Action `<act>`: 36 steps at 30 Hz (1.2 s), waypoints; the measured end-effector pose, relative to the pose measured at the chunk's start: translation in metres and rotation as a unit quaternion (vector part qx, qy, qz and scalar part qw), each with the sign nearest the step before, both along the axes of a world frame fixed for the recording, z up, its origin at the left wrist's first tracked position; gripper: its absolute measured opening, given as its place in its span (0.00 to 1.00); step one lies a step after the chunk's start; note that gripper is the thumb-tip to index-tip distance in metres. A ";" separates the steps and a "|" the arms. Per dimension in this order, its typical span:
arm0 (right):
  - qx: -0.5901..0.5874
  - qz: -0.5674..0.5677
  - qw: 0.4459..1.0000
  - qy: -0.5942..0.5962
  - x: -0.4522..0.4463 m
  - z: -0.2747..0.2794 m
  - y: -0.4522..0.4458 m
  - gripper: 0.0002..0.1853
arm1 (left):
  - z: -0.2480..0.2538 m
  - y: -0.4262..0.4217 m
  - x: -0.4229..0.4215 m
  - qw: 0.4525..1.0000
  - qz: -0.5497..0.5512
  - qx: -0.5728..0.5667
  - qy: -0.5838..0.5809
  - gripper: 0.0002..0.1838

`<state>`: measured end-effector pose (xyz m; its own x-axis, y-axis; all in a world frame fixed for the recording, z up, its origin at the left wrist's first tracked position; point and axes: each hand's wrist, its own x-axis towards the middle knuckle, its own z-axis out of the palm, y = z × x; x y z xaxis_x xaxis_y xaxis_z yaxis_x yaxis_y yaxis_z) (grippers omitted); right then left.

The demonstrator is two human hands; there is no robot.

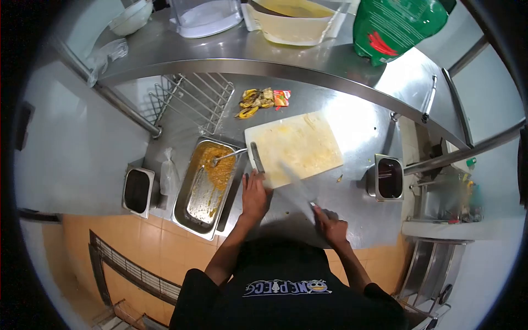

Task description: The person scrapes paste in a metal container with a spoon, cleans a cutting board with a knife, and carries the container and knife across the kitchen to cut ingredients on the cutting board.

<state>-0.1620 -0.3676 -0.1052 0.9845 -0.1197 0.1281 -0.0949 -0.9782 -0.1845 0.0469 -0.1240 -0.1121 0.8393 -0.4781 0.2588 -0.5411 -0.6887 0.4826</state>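
1. One small tin [150, 193] stands at the left, and a clear bag [169, 177] lies just beside it.
2. Next is a long tray [201, 204], with orange mash [220, 170] mostly in its far part; a spoon [216, 161] rests there, its handle toward the board.
3. The left hand [254, 199] has its fingers extended at the near left corner of the board; whether they grip it, I cannot tell.
4. Dark yellow peels [257, 100] and a red packet [282, 98] lie beyond the board.
5. The pale board [302, 144] lies tilted on the steel table [352, 214].
6. The knife [301, 188], blurred, points toward the board; the right hand [331, 226] is closed around its handle.
7. A second tin [379, 179] stands at the right.
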 end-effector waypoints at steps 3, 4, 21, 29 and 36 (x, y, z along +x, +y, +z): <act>-0.040 -0.092 0.995 -0.020 -0.001 -0.009 -0.037 0.27 | 0.001 0.006 -0.006 1.000 -0.011 0.011 0.027 0.21; -0.050 -0.133 0.990 0.017 0.000 -0.007 -0.047 0.26 | -0.001 0.007 -0.006 1.000 -0.009 0.016 0.025 0.21; 0.018 -0.094 0.993 -0.073 0.069 -0.018 -0.042 0.27 | 0.004 0.011 -0.022 0.999 -0.034 -0.003 -0.012 0.21; -0.018 -0.093 0.995 -0.018 0.092 -0.004 -0.059 0.24 | 0.018 0.011 -0.021 0.999 0.006 -0.009 -0.040 0.16; 0.003 -0.051 0.998 -0.044 0.100 0.005 -0.015 0.29 | 0.031 -0.001 -0.006 0.997 -0.020 0.069 0.020 0.14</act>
<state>-0.0624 -0.3828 -0.1000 0.9523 -0.2202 0.2114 -0.1775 -0.9629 -0.2031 0.0413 -0.1253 -0.0810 0.8273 -0.5397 0.1556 -0.5516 -0.7282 0.4068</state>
